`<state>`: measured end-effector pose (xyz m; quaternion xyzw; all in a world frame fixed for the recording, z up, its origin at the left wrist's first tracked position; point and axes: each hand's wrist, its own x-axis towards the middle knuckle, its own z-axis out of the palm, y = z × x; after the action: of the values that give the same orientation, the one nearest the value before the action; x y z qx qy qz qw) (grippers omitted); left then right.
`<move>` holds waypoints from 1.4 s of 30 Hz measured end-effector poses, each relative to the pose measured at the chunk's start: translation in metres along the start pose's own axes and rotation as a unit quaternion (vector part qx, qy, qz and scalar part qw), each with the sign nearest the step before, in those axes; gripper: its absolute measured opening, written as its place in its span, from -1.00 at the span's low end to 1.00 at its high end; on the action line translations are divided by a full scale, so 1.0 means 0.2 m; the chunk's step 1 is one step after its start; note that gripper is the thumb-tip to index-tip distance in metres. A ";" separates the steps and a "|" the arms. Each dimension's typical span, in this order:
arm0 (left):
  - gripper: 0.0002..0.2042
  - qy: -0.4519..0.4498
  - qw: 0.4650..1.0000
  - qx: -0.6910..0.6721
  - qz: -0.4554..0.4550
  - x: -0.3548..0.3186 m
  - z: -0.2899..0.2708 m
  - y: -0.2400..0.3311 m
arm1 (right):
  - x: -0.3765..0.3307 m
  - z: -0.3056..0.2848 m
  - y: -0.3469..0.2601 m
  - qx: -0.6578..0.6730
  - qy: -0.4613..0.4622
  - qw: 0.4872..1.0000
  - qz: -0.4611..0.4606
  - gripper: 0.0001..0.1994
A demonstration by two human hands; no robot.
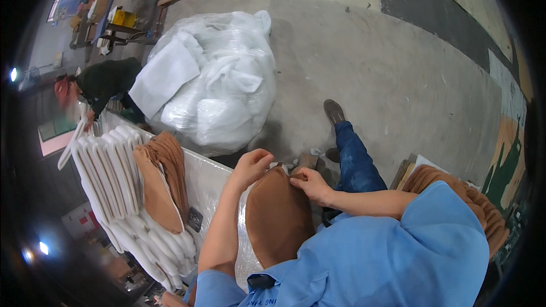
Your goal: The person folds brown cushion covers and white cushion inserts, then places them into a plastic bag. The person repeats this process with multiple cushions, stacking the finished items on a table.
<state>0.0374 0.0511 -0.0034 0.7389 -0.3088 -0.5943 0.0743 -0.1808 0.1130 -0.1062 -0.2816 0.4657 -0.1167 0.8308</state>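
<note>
While both hands grip its top edge, the rounded brown fabric-covered pad [277, 216] stands upright against the person's chest; left hand [250, 167] and right hand [310, 185] fingers pinch it.

Plastic-wrapped table [213, 173]: white foam pads [108, 173], brown covers [165, 179] stacked on top.

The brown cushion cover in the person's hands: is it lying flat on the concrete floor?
No, the brown cushion cover is held up above the table by the left hand and the right hand.
</note>
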 end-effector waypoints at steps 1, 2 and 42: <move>-0.76 -0.034 0.998 0.046 -0.004 0.06 0.02 0.03 | 0.00 -0.01 0.00 0.013 0.003 1.000 0.008 -0.78; -0.75 -0.061 0.996 0.065 -0.025 0.10 0.02 0.05 | 0.00 -0.01 -0.01 0.024 0.005 1.000 0.015 -0.76; -0.59 0.228 0.968 -0.099 -0.042 0.26 0.50 -0.41 | 0.42 -0.02 -0.22 -0.029 0.114 0.963 0.243 -0.60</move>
<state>-0.0202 0.1142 -0.1142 0.8560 -0.1916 -0.4407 0.1906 -0.1356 0.0364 -0.1421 -0.1687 0.6145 0.0704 0.7674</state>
